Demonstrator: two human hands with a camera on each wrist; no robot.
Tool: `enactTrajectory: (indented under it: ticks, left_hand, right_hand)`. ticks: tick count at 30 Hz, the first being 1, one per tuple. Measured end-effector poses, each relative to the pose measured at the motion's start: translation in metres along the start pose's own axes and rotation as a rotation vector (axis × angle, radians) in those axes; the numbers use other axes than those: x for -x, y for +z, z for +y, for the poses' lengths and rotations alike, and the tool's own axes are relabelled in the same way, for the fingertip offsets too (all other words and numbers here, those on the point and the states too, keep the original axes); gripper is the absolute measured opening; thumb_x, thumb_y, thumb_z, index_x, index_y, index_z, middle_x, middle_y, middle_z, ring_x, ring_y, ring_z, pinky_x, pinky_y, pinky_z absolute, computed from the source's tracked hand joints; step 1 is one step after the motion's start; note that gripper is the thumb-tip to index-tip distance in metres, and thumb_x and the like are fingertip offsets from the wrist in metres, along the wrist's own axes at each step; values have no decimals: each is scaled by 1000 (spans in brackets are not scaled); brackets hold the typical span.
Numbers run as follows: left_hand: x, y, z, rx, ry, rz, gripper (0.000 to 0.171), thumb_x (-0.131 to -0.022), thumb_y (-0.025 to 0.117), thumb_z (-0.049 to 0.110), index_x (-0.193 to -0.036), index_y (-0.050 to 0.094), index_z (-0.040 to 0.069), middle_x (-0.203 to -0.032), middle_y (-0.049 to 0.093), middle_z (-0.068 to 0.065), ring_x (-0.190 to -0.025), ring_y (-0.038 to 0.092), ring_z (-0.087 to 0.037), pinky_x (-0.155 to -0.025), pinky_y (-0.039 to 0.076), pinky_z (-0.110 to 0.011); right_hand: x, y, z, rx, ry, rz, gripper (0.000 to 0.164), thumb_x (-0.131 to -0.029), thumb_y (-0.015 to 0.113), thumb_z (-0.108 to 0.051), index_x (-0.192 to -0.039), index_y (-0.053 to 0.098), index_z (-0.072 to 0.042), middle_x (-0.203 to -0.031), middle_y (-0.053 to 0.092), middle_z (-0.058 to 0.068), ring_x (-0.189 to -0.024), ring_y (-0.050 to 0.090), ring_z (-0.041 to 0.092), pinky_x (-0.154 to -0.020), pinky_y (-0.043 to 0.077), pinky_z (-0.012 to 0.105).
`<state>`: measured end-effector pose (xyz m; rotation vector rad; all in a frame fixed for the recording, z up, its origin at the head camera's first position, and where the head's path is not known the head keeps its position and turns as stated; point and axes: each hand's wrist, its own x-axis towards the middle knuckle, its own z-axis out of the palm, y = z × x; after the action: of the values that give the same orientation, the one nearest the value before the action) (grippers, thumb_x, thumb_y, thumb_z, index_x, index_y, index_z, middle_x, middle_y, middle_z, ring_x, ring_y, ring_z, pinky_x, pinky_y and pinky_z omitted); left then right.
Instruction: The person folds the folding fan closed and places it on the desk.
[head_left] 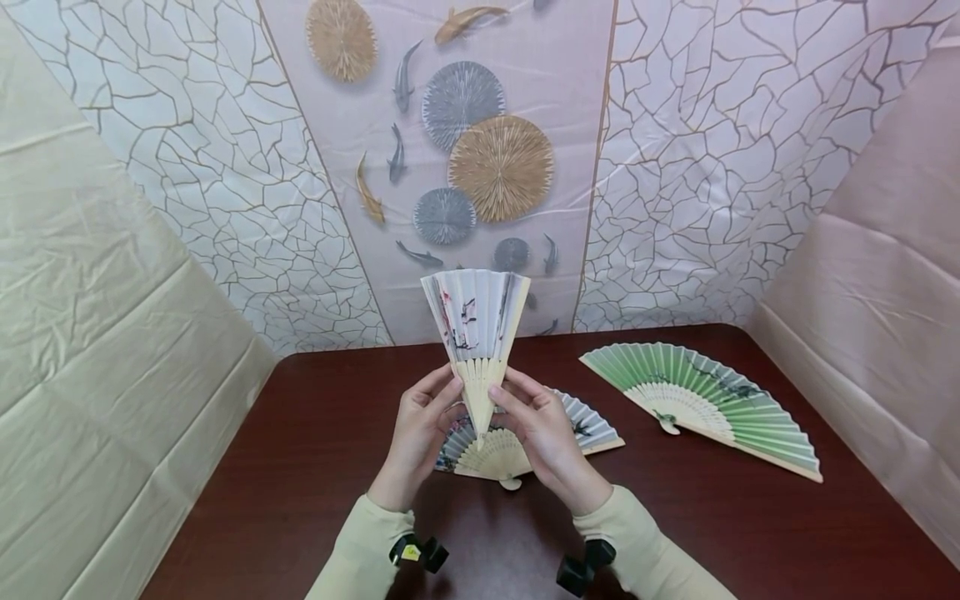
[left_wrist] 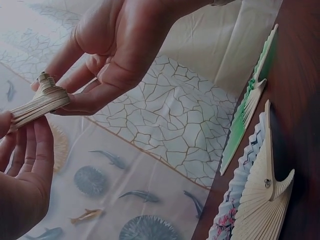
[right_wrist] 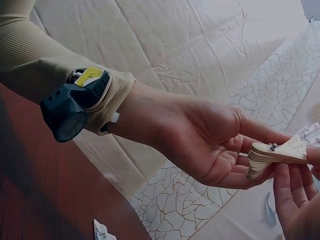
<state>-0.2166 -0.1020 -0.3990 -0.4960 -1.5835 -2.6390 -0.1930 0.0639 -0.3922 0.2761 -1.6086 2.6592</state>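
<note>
A partly spread folding fan (head_left: 480, 321) is held up in front of the patterned backdrop, its white leaf marked with dark and red designs. My left hand (head_left: 420, 433) pinches one outer edge of its pale ribs between thumb and fingers. On the opposite edge, my right hand (head_left: 546, 437) grips with thumb and fingers. In the left wrist view the fan's stacked ribs (left_wrist: 40, 107) run between both hands. The right wrist view shows the riveted end (right_wrist: 265, 152) pointing out between the fingers. Below the hands, a spread white flowered fan (head_left: 592, 425) lies on the table, partly hidden by them.
A fully spread green fan (head_left: 765, 417) lies to the right on the dark reddish-brown table (head_left: 300, 467). A cloth backdrop (head_left: 675, 167) with crackle lines and fish stands behind the table. Beige cloth panels (head_left: 112, 333) slope along both sides.
</note>
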Motion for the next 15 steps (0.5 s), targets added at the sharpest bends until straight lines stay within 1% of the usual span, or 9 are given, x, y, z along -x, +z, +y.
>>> enactTrajectory:
  ticks: [3, 5, 6, 8, 10, 12, 15]
  left_hand:
    - [0, -1, -2, -33, 8, -10, 31, -100, 57, -2, -128, 68, 4, -112, 73, -5, -93, 69, -14, -79, 59, -29]
    - [0, -1, -2, -67, 14, -20, 37, -100, 57, -1, -136, 59, -3, -119, 71, -7, -99, 69, -15, -82, 59, -31]
    - [0, -1, -3, -90, 15, -27, 40, -100, 58, 1, -139, 55, -5, -122, 70, -9, -101, 68, -16, -83, 59, -32]
    - [1, -1, -3, -134, 13, -43, 45, -99, 60, 3, -143, 52, -4, -128, 67, -12, -105, 68, -17, -86, 59, -33]
    - [2, -1, -2, -168, 8, -54, 48, -98, 62, 6, -144, 51, -1, -131, 65, -15, -107, 68, -18, -86, 59, -34]
    - [3, 0, -2, -194, 4, -59, 49, -98, 64, 7, -144, 52, 1, -131, 64, -18, -105, 68, -18, -85, 59, -34]
    - [4, 0, -1, -207, -3, -60, 49, -97, 65, 8, -144, 53, 1, -130, 65, -19, -104, 69, -18, -83, 59, -34]
  right_hand:
    - [0, -1, 0, 22, -25, -1, 42, -100, 58, 2, -141, 54, 5, -124, 68, 13, -96, 69, 17, -81, 60, 33]
    - [1, -1, 1, 38, -44, 3, 41, -99, 59, 2, -140, 54, 5, -125, 67, 14, -96, 69, 18, -80, 60, 33]
    - [1, -2, 1, 46, -52, 6, 41, -99, 59, 1, -140, 55, 5, -125, 67, 14, -96, 69, 18, -80, 60, 33]
    - [1, -2, 2, 53, -61, 15, 41, -99, 60, 1, -139, 56, 4, -123, 68, 13, -95, 69, 18, -79, 60, 33]
    - [2, -2, 3, 56, -66, 18, 41, -98, 61, 2, -139, 56, 5, -120, 69, 11, -95, 68, 17, -78, 60, 33]
    - [2, -2, 4, 61, -69, 16, 41, -98, 61, 2, -138, 56, 6, -118, 70, 8, -94, 67, 17, -79, 59, 33]
    - [3, -2, 5, 73, -75, 9, 41, -97, 61, 4, -137, 57, 6, -115, 71, 5, -94, 66, 16, -79, 59, 33]
